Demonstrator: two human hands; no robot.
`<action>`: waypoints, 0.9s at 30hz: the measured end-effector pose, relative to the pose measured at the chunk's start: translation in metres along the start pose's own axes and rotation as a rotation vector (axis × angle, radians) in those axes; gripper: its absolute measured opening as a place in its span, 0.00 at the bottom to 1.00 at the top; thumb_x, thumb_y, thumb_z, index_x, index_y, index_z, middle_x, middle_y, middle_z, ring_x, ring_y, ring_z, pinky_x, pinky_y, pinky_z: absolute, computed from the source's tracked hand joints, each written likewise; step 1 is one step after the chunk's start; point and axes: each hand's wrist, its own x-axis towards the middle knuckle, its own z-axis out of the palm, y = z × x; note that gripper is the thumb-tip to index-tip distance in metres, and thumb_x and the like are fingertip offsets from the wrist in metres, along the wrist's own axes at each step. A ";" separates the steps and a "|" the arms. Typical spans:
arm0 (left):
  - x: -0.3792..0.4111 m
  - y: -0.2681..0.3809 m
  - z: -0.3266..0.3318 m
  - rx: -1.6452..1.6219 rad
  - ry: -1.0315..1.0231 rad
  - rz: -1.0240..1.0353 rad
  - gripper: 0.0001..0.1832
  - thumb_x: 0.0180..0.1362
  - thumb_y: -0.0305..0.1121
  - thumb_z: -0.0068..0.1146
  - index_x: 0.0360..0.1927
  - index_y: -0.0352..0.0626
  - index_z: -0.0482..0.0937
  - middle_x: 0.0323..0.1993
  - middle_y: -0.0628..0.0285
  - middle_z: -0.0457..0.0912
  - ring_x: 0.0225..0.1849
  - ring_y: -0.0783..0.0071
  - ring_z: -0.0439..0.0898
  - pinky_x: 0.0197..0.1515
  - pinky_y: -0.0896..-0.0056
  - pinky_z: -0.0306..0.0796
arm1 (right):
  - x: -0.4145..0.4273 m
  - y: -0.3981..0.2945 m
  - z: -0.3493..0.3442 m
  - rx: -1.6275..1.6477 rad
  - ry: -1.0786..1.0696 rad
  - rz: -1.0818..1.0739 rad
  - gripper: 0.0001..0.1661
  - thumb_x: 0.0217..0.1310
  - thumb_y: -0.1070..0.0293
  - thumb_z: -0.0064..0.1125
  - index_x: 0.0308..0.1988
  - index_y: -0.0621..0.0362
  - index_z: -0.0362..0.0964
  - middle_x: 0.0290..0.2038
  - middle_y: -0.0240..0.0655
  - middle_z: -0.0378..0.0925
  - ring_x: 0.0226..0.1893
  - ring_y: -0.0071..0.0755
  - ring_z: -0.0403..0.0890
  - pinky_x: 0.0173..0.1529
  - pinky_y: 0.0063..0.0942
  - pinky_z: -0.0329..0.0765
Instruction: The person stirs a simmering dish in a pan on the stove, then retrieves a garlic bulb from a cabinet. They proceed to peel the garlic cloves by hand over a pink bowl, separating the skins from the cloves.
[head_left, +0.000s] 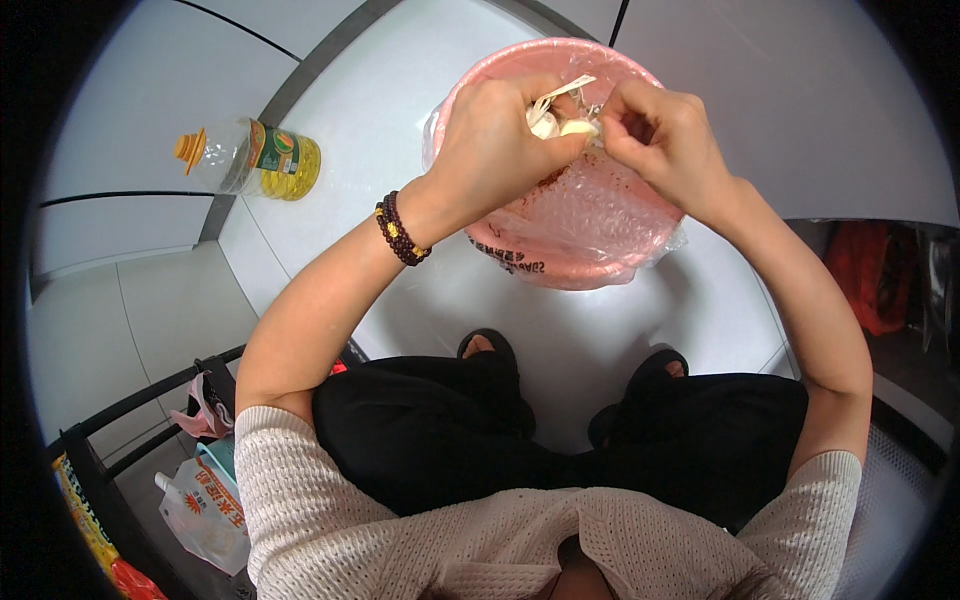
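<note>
My left hand (495, 135) grips a head of garlic (541, 122) with its dry stalk (564, 91) pointing up. A pale, bare clove (577, 127) shows beside its thumb. Close to that clove, my right hand (664, 139) has its thumb and forefinger pinched together at the papery skin; whether a piece is between them is hard to see. Both hands are above a pink plastic basin (592, 276) lined with a clear plastic bag (607, 217). Reddish-brown bits (551, 178) lie on the liner.
A clear oil bottle (289, 161) with an orange cap, part full of yellow oil, is on the white tiled floor (360, 97) at left. A black metal rack (150, 382) holds bags and a white pouch (206, 517) at lower left. Red material (870, 277) shows at right.
</note>
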 end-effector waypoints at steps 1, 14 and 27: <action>0.000 0.000 0.000 0.008 0.010 0.019 0.09 0.46 0.30 0.66 0.29 0.38 0.79 0.21 0.62 0.82 0.24 0.80 0.79 0.27 0.78 0.73 | 0.000 0.002 0.000 0.034 0.011 0.020 0.05 0.50 0.75 0.54 0.27 0.66 0.68 0.19 0.41 0.69 0.18 0.33 0.71 0.27 0.29 0.70; 0.001 0.002 -0.001 0.028 -0.046 0.018 0.08 0.47 0.29 0.65 0.28 0.37 0.78 0.19 0.60 0.81 0.23 0.79 0.81 0.26 0.78 0.74 | 0.003 -0.006 -0.008 -0.044 -0.163 -0.082 0.05 0.50 0.76 0.53 0.25 0.67 0.67 0.19 0.44 0.71 0.19 0.39 0.70 0.28 0.32 0.70; 0.001 0.004 -0.002 0.037 -0.061 0.014 0.08 0.46 0.30 0.65 0.28 0.38 0.80 0.19 0.59 0.81 0.22 0.77 0.81 0.26 0.77 0.74 | 0.005 -0.009 -0.011 0.025 -0.236 0.011 0.06 0.50 0.74 0.54 0.25 0.66 0.68 0.19 0.42 0.70 0.20 0.35 0.70 0.28 0.31 0.68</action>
